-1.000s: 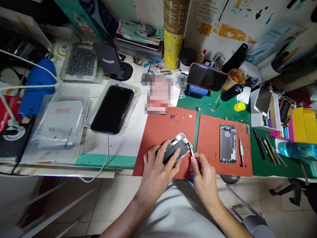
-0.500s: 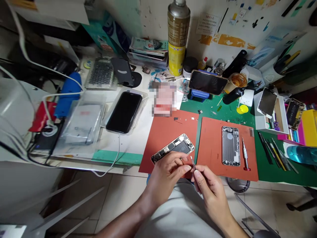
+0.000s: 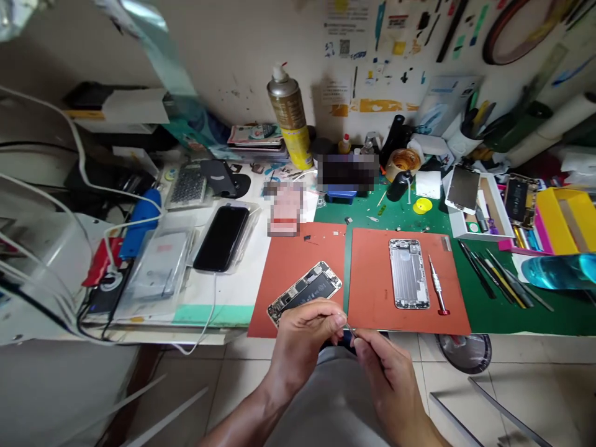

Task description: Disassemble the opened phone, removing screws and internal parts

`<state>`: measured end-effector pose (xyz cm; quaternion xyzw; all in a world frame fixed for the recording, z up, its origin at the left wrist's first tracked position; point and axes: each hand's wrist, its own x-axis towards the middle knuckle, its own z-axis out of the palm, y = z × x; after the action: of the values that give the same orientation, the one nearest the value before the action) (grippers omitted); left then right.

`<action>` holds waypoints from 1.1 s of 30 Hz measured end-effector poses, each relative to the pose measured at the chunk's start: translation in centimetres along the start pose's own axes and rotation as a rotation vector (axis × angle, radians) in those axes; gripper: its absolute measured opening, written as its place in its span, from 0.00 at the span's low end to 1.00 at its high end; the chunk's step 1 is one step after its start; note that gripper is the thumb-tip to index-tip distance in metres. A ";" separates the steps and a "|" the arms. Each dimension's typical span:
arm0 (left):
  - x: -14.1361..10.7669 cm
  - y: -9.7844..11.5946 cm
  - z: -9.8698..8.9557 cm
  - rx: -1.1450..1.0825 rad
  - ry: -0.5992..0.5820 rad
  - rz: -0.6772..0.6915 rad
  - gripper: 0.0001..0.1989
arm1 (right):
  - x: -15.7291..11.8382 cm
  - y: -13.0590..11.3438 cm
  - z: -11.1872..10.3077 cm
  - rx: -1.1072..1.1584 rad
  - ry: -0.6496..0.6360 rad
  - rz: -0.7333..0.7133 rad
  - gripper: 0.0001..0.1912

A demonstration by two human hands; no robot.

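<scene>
My left hand [image 3: 310, 332] is closed in a pinch just below an opened phone [image 3: 305, 292], partly covering its lower edge; what it pinches is too small to make out. Close to its fingertips, my right hand [image 3: 384, 363] holds thin tweezers [image 3: 350, 331], whose tip reaches toward the left fingers. The opened phone lies tilted on the left red mat [image 3: 284, 254], its battery and circuit board showing. On the right red mat [image 3: 367, 273] lies a bare metal phone housing [image 3: 410, 273], with a silver screwdriver [image 3: 436, 285] beside it.
A black phone [image 3: 221, 239] rests left of the mats. Behind stand a spray can [image 3: 291, 121] and a yellow lid [image 3: 422, 205]. To the right are several thin tools [image 3: 498, 279], a white box [image 3: 496, 208] and a blue bottle [image 3: 556, 272]. White cables hang at the left.
The view has tilted up and shifted right, showing more wall. Both hands are still close together; the tweezers now lie flatter, with their tip at the left fingertips.
</scene>
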<state>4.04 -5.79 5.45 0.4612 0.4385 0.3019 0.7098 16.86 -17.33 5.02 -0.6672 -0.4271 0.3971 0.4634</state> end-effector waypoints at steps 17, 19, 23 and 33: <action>15.3 6.4 6.0 1.070 -0.265 0.611 0.19 | -1.8 4.7 -3.6 0.416 0.160 0.328 0.25; 17.6 6.8 8.4 1.165 -0.333 0.682 0.20 | -1.7 5.0 -3.8 0.434 0.181 0.337 0.25; 21.1 6.8 13.9 1.360 -0.430 0.785 0.17 | -1.6 5.1 -3.9 0.471 0.207 0.358 0.25; 25.2 5.7 19.7 1.694 -0.539 0.781 0.16 | -2.3 5.5 -4.3 0.599 0.335 0.384 0.23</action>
<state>32.53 9.79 5.74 0.9863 0.1494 -0.0154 0.0688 21.24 -21.88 1.15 -0.6259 -0.0781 0.4692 0.6180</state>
